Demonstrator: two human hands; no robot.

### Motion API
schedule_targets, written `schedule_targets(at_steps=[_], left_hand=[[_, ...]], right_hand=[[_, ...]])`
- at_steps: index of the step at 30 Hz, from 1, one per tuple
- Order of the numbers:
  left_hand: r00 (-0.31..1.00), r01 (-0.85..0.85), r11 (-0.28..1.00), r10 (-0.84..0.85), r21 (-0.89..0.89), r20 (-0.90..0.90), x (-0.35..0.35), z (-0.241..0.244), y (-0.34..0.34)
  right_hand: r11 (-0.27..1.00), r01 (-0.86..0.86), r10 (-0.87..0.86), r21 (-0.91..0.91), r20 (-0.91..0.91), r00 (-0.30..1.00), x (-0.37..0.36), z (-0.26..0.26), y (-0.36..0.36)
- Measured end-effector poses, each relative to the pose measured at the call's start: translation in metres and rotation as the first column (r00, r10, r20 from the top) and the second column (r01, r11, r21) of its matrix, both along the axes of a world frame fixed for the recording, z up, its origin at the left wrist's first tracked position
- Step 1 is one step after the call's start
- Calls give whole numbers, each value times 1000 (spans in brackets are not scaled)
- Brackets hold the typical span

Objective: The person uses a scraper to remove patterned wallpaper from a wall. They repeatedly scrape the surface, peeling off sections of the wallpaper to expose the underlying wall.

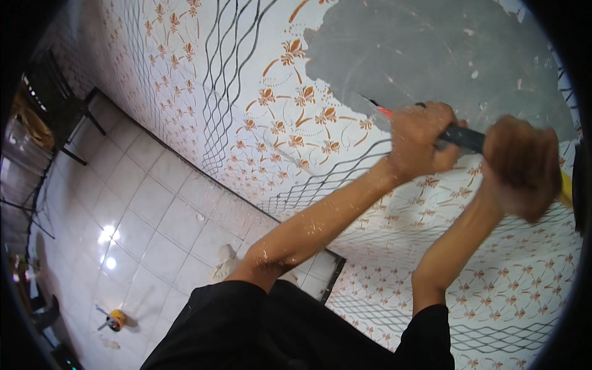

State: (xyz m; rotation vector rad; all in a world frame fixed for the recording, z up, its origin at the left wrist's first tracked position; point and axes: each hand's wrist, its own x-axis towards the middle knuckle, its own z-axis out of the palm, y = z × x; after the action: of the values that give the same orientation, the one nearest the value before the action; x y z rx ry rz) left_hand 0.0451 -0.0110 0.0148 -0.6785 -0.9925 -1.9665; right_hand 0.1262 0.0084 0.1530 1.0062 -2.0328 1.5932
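Observation:
Both my hands are raised to a painted wall (296, 115) with orange floral motifs and dark wavy lines. My left hand (421, 138) grips a scraper-like tool (465, 138) near its red section; its thin, pointed-looking tip reaches left over the edge of a grey bare patch (430, 55). The tool's black shaft runs on to my right hand (522, 171), blurred and closed around the other end. Beyond my right fist shows a yellow part (567, 189) beside a dark upright shape (579, 189); whether these belong to the tool, I cannot tell. Pale flecks cling to my left forearm.
Below lies a floor of white tiles (152, 222), with pale debris along the dark skirting (222, 182). A yellow container (118, 319) with what look like tools stands at lower left. A dark chair (69, 108) is at the far left. A pale shoe (224, 263) shows beneath me.

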Motion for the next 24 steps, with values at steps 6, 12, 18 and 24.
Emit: schedule_targets(at_steps=[6,12,18,24], left_hand=[[998,-60,997,61,-55,2,-13,-19,4],[1000,-18,999,18,-32,0,-12,-18,11],[999,26,998,-29,-65,-33,-11,-29,-3],[996,-34,986,47,-165,72,-20,-73,5]], right_hand=[[998,-60,60,-12,28,998,-22,-21,18],[984,-62,79,-168,96,992,-24,-20,23],[994,-79,87,-70,108,990,-18,-29,30],[978,47,-21,-202,128,992,-39,-77,31]])
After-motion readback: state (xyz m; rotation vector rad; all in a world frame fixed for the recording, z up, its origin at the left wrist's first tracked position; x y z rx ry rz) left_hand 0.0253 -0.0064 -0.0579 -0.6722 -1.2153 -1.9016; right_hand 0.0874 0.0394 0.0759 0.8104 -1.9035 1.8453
